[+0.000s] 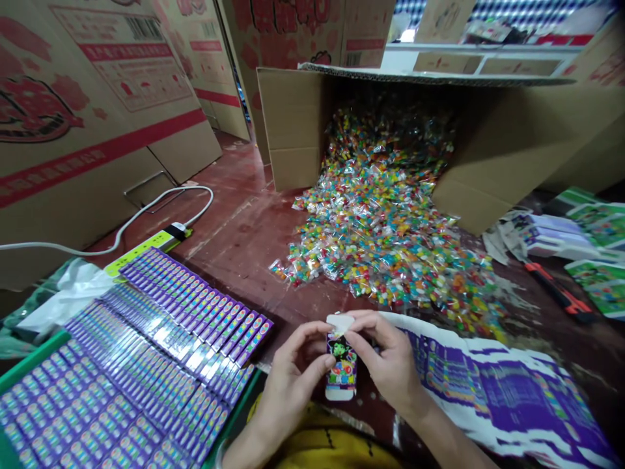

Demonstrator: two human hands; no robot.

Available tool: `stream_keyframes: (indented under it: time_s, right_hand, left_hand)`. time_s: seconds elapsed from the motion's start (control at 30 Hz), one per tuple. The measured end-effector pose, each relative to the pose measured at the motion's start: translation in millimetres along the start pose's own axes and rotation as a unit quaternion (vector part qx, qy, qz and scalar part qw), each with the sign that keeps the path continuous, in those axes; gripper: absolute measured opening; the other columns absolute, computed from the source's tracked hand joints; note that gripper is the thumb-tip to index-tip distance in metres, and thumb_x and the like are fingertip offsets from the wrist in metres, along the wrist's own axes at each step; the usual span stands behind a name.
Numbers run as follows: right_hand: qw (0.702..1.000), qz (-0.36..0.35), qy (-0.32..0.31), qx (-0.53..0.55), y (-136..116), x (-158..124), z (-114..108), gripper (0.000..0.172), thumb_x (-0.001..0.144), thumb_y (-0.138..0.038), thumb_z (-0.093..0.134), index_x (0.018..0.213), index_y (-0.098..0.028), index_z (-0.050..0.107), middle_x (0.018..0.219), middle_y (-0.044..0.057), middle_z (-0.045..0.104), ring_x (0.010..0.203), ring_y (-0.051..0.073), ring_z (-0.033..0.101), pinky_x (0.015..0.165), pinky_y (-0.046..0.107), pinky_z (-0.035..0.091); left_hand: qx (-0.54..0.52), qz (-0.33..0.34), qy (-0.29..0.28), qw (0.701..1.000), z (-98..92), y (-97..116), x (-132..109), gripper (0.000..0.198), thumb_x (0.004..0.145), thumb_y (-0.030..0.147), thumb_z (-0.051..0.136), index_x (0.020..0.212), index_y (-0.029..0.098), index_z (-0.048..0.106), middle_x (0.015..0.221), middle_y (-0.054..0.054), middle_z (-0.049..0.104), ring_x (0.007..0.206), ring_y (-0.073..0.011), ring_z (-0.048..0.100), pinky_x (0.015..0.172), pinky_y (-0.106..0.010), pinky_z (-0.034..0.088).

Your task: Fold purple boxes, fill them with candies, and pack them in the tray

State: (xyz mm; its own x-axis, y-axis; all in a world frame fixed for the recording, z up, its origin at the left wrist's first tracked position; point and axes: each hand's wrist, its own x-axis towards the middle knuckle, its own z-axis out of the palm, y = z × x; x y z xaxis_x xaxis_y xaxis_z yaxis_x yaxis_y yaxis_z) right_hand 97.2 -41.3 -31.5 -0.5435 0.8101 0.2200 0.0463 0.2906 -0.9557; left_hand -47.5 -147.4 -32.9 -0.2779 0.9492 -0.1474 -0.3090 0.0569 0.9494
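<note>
Purple box (pixel 342 372) stands upright between both grips, its print too small for me to read. My left hand (pixel 288 381) and right hand (pixel 390 365) pinch its sides, fingertips at the open white flap. Left, matching boxes (pixel 146 365) pack a green tray (pixel 32 357); beyond, candy packets (pixel 381 247) spill from a tipped carton (pixel 293 124).

1. A single camera, worn on the person's head, faces forward and down.
2. Close below it are the left hand (pixel 293 374), the right hand (pixel 388 365) and the purple packet (pixel 341 368) between them.
3. The cardboard box (pixel 293 130) lies farther ahead.
</note>
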Motion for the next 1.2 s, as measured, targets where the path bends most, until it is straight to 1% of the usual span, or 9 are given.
stream_keyframes:
  time_s: [0.1, 0.23, 0.43, 0.7, 0.8, 0.93, 1.07, 1.13, 1.2]
  right_hand:
    - [0.998, 0.024, 0.01, 0.057, 1, 2, 0, 0.008, 0.091, -0.026, 0.064, 0.096, -0.023, 0.059, 0.093, 0.004, 0.07, 0.089, 0.019, 0.069, 0.082, 0.033, 0.055]
    - [0.997, 0.009, -0.056, 0.06, -4, 8, -3, 0.018, 0.085, -0.033, 0.071, 0.078, -0.021, 0.059, 0.085, 0.003, 0.064, 0.084, 0.019, 0.064, 0.077, 0.03, 0.053]
    - [0.976, 0.177, -0.095, 0.078, -14, 16, -7, 0.019, 0.081, -0.033, 0.075, 0.084, -0.019, 0.063, 0.079, 0.0, 0.064, 0.073, 0.015, 0.062, 0.068, 0.026, 0.049]
    - [0.959, 0.224, -0.145, 0.093, -6, 34, -15, 0.032, 0.079, -0.04, 0.076, 0.068, -0.017, 0.059, 0.065, -0.003, 0.058, 0.062, 0.012, 0.051, 0.06, 0.025, 0.039]
    - [0.967, 0.203, -0.143, 0.054, -7, 33, -14, 0.03, 0.082, -0.038, 0.074, 0.067, -0.017, 0.058, 0.064, -0.003, 0.057, 0.061, 0.012, 0.05, 0.059, 0.025, 0.038]
    - [0.99, 0.077, -0.104, -0.055, -14, 22, -13, 0.026, 0.09, -0.031, 0.065, 0.068, -0.019, 0.061, 0.072, -0.001, 0.059, 0.069, 0.015, 0.056, 0.067, 0.027, 0.044]
    - [0.987, 0.012, -0.14, -0.082, -19, 8, -13, 0.007, 0.091, -0.024, 0.064, 0.096, -0.021, 0.069, 0.095, 0.003, 0.067, 0.089, 0.017, 0.063, 0.079, 0.028, 0.048]
    - [0.984, 0.0, -0.15, -0.098, -20, 5, -12, 0.014, 0.091, -0.019, 0.064, 0.104, -0.022, 0.068, 0.1, 0.004, 0.067, 0.095, 0.018, 0.064, 0.083, 0.028, 0.048]
    - [0.979, -0.001, -0.172, -0.105, -21, 7, -13, 0.015, 0.092, -0.016, 0.061, 0.102, -0.023, 0.069, 0.099, 0.003, 0.068, 0.094, 0.016, 0.065, 0.083, 0.027, 0.049]
  left_hand:
    - [-0.044, 0.005, 0.039, 0.998, 1.0, -5, 0, 0.029, 0.084, 0.018, 0.072, 0.11, 0.024, 0.06, 0.105, -0.003, 0.067, 0.093, -0.016, 0.067, 0.082, -0.024, 0.054]
    - [-0.054, 0.004, 0.044, 0.998, 1.1, -5, 0, 0.028, 0.083, 0.015, 0.074, 0.106, 0.023, 0.059, 0.103, -0.003, 0.068, 0.093, -0.0149, 0.067, 0.083, -0.024, 0.054]
    - [0.004, 0.005, 0.056, 0.998, 1.6, -2, -2, 0.028, 0.082, 0.015, 0.075, 0.105, 0.023, 0.06, 0.101, -0.002, 0.067, 0.094, -0.0155, 0.066, 0.085, -0.025, 0.053]
    - [0.015, -0.003, 0.031, 0.999, 4.7, -2, -4, 0.042, 0.082, 0.018, 0.074, 0.121, 0.026, 0.06, 0.107, -0.004, 0.064, 0.095, -0.0169, 0.063, 0.084, -0.027, 0.054]
    - [0.028, -0.012, 0.026, 0.999, 2.4, -2, -3, 0.048, 0.083, 0.019, 0.074, 0.127, 0.029, 0.059, 0.11, -0.004, 0.063, 0.097, -0.0181, 0.063, 0.086, -0.028, 0.054]
    - [0.078, 0.001, 0.017, 0.997, -1.8, -1, -1, 0.042, 0.085, 0.021, 0.071, 0.125, 0.031, 0.064, 0.108, -0.003, 0.063, 0.101, -0.0181, 0.061, 0.087, -0.025, 0.05]
    - [0.089, 0.004, 0.023, 0.996, -5.0, -1, -1, 0.029, 0.087, 0.024, 0.069, 0.116, 0.027, 0.068, 0.107, -0.003, 0.063, 0.1, -0.0193, 0.063, 0.088, -0.027, 0.049]
    - [0.075, -0.013, 0.023, 0.997, -5.8, -3, -1, 0.025, 0.088, 0.025, 0.068, 0.114, 0.025, 0.066, 0.106, -0.003, 0.065, 0.101, -0.0198, 0.063, 0.088, -0.028, 0.049]
    - [0.061, -0.027, 0.021, 0.998, -6.4, -6, 1, 0.023, 0.087, 0.026, 0.069, 0.11, 0.023, 0.064, 0.1, -0.002, 0.065, 0.096, -0.0183, 0.063, 0.084, -0.026, 0.05]
